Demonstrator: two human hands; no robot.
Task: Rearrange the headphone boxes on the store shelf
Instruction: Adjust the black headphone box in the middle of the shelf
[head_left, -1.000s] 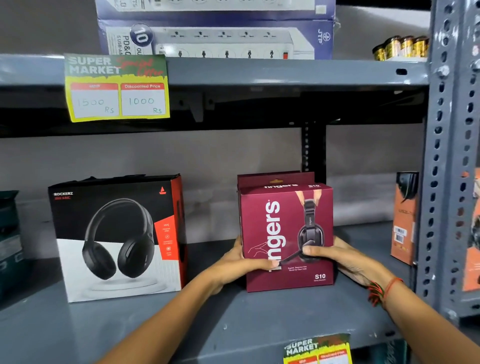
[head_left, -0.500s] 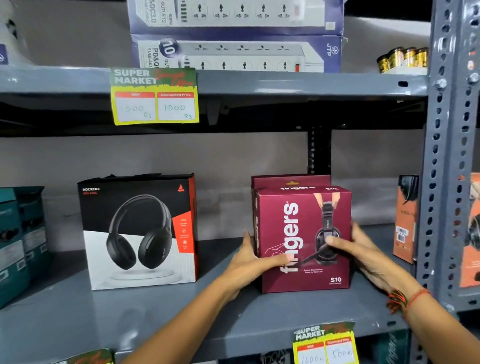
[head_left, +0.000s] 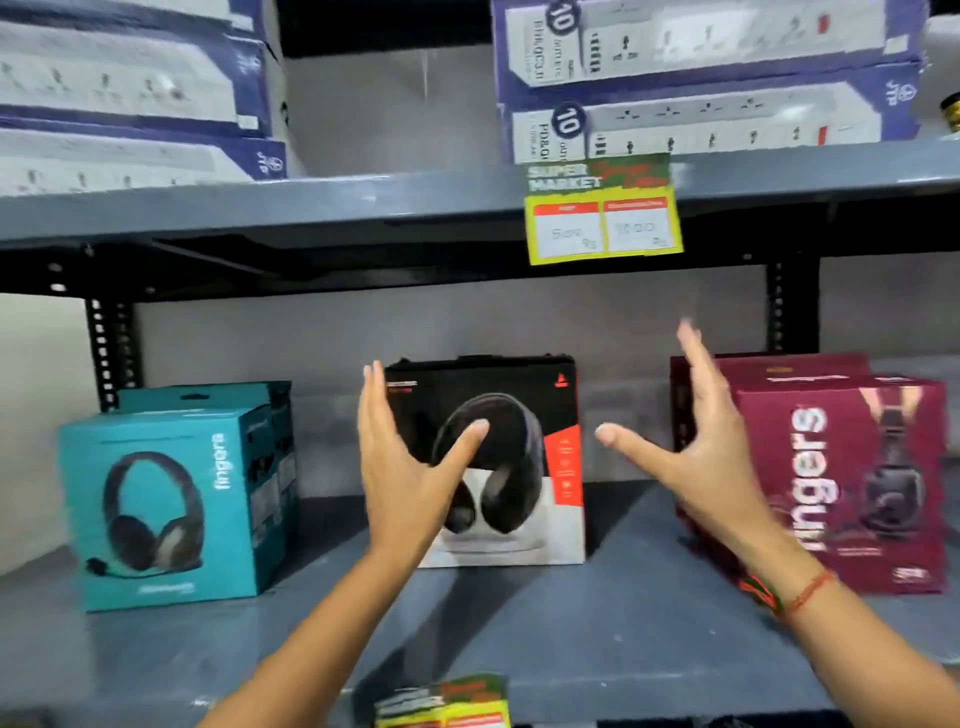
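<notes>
Both spread and empty — left hand at the left edge of the black headphone box mid-shelf, right hand between it and the maroon box — likely to clip and skew that neighbour, or shove the black one crooked, if closed unevenly.

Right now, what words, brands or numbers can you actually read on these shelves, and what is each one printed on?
"fingers": side of the maroon box.
"fingers": front of the teal box.
"10": both power strip boxes on the upper shelf.
"SUPER MARKET": yellow price tag; its handwritten prices are too blurred to read.
Black headphone box: small print and logo unreadable.
Lower tag: blurred.
</notes>
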